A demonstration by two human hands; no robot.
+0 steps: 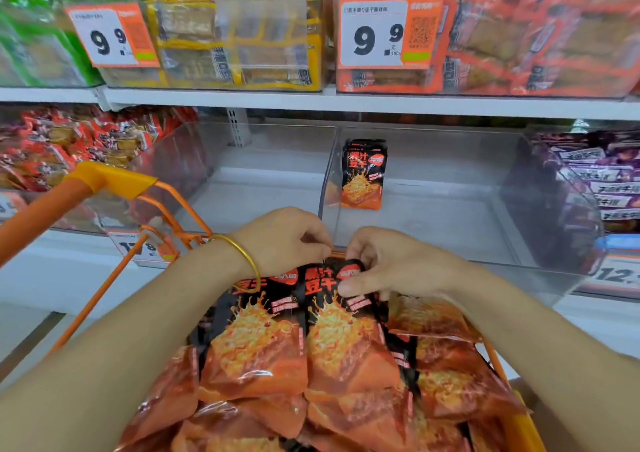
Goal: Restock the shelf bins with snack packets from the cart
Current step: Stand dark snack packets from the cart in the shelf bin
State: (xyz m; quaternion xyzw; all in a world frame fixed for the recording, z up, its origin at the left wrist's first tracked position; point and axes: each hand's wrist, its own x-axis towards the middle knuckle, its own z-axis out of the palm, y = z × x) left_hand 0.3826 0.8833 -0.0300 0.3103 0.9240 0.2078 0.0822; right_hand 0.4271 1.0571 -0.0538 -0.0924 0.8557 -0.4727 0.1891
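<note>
Several black-and-orange snack packets point(263, 340) are piled in the orange cart point(519, 424) at the bottom of the view. My left hand point(284, 240), with a gold bangle on the wrist, curls its fingers over the top edge of the packets. My right hand point(384, 261) pinches the top of one packet point(343, 327), thumb on its front. One identical packet point(363, 174) stands upright against the left wall of the clear shelf bin point(450, 216) straight ahead.
The cart's orange handle point(104, 178) juts in at the left. Another clear bin point(259, 174) sits left of the target bin. Neighbouring bins hold red packets point(86, 146) and purple packets point(595, 181). The upper shelf point(346, 103) carries full bins with 9.9 price tags point(374, 32).
</note>
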